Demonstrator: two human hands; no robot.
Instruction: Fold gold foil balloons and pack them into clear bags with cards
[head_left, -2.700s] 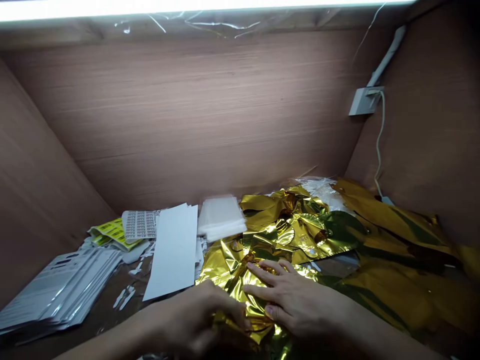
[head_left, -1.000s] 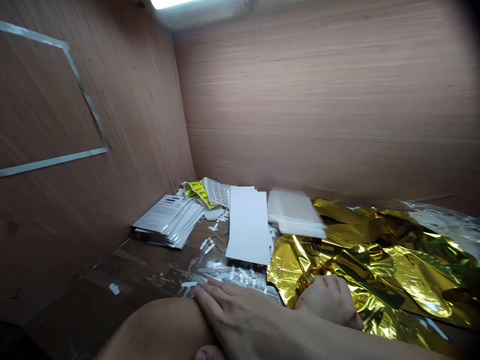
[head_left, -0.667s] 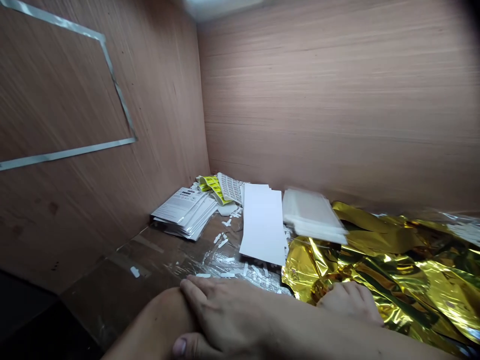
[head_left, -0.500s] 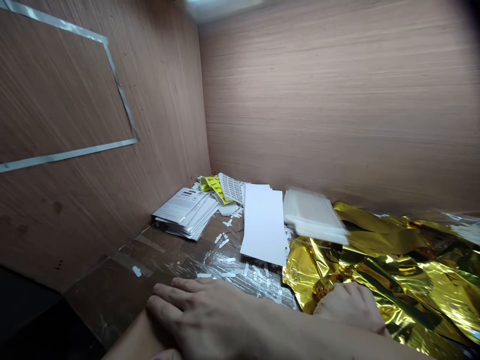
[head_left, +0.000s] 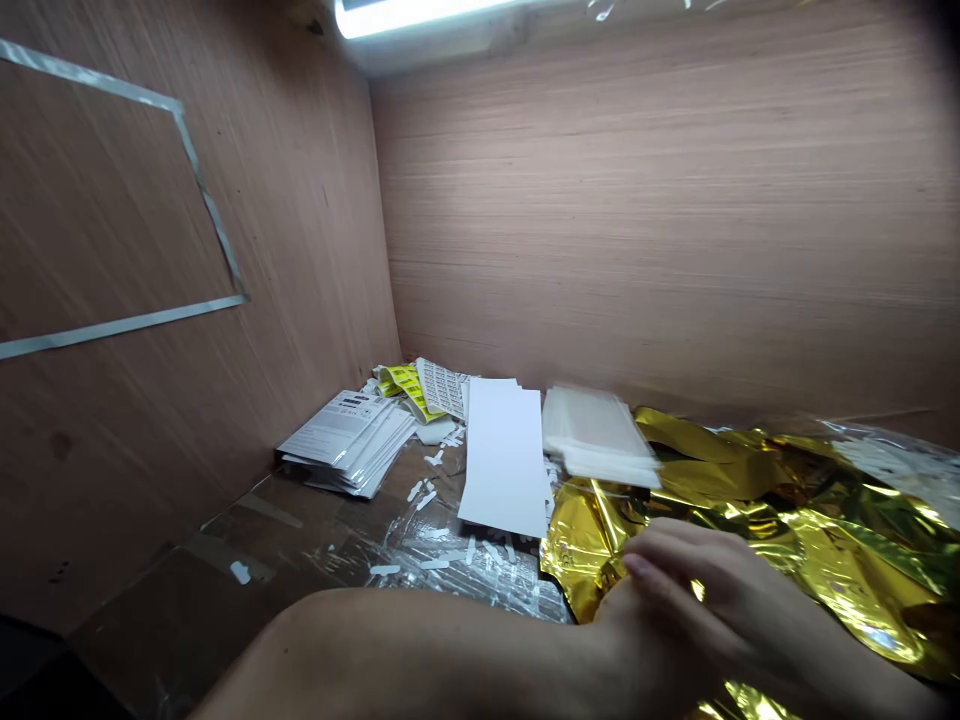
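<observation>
A crumpled gold foil sheet (head_left: 757, 520) covers the right half of the table. My left forearm reaches in from the lower left, and my left hand (head_left: 611, 630) rests on the foil's near left corner, its fingers hidden. My right hand (head_left: 705, 590) lies over the left hand with its fingers stretched out to the left. It is slightly blurred, and I see nothing held in it.
Left of the foil lie a long white sheet (head_left: 504, 455), a stack of translucent bags (head_left: 596, 435), a pile of printed leaflets (head_left: 345, 440), yellow labels (head_left: 401, 385) and white paper scraps (head_left: 439, 560). Wooden walls close in the left and back. A light strip (head_left: 420, 12) glows overhead.
My right hand has slid right along my left forearm and now covers my left hand on the foil. The view swung left earlier, and the left wall came into sight.
</observation>
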